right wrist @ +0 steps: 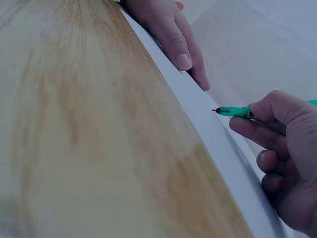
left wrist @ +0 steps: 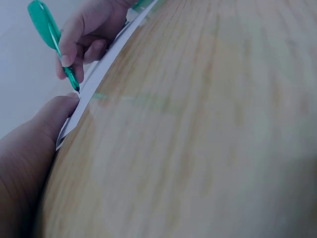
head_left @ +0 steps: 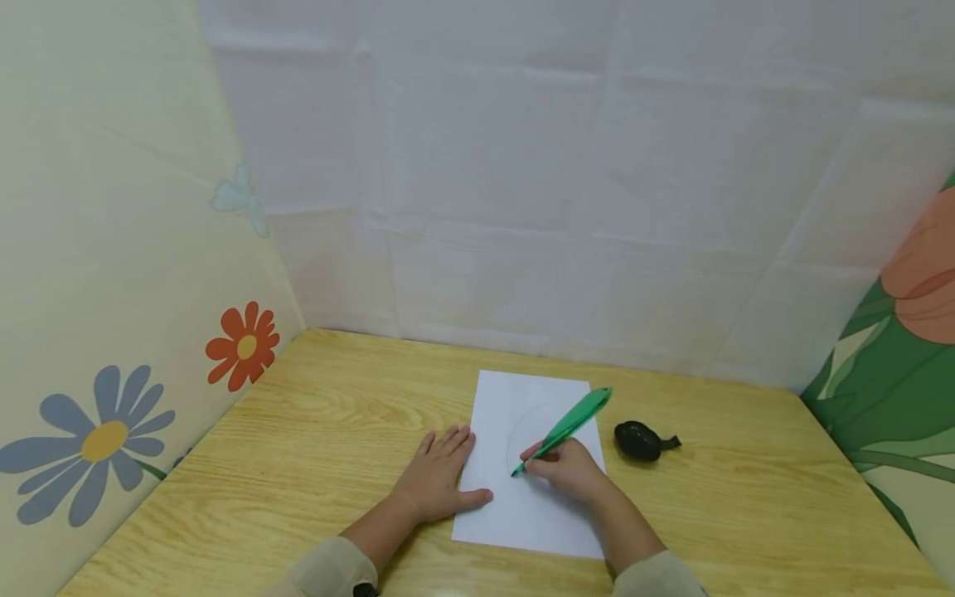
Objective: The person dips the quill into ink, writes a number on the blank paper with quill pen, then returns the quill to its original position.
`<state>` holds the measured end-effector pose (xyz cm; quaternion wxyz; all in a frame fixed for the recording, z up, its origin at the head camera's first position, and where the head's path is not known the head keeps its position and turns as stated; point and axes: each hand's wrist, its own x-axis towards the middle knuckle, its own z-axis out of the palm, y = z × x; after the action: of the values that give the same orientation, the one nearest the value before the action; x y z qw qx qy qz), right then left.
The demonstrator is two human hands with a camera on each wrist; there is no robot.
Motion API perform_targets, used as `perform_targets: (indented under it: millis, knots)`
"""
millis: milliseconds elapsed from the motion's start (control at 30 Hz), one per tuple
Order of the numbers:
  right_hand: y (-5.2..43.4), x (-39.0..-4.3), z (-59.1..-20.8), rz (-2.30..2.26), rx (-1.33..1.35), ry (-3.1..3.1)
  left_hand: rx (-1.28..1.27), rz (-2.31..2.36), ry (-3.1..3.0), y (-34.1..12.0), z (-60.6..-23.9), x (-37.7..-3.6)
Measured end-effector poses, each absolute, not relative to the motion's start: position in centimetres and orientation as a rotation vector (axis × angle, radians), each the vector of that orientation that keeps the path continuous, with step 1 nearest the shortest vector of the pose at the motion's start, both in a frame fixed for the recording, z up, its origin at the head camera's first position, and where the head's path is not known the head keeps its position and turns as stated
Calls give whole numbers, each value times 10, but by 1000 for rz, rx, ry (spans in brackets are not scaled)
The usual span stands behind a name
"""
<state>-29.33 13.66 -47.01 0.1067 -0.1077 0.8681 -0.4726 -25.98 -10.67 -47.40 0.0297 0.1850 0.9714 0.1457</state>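
Gripping green pen (head_left: 570, 423), R hand (head_left: 569, 466)

One sheet of white paper (head_left: 537, 464) lies on one wooden worktop (head_left: 313, 448). One green pen (head_left: 570, 423), one small black object (head_left: 640, 440) at right. Two hands: left hand (head_left: 438, 481), right hand (head_left: 570, 468). Two painted flowers (head_left: 242, 344) at left.

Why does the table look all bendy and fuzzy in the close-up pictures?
In both wrist views the lens bends the table into a curve and its near grain blurs; the green pen stays fairly sharp. The head view is evenly lit, with soft shadows and the paper flat and straight.
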Motion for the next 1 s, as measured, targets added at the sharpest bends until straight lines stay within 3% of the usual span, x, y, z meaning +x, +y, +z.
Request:
perform_targets:
  millis: [1000]
  knots:
    - [150, -285, -470, -1384, -347, 2501, 575, 457, 2996, -107, -475, -260]
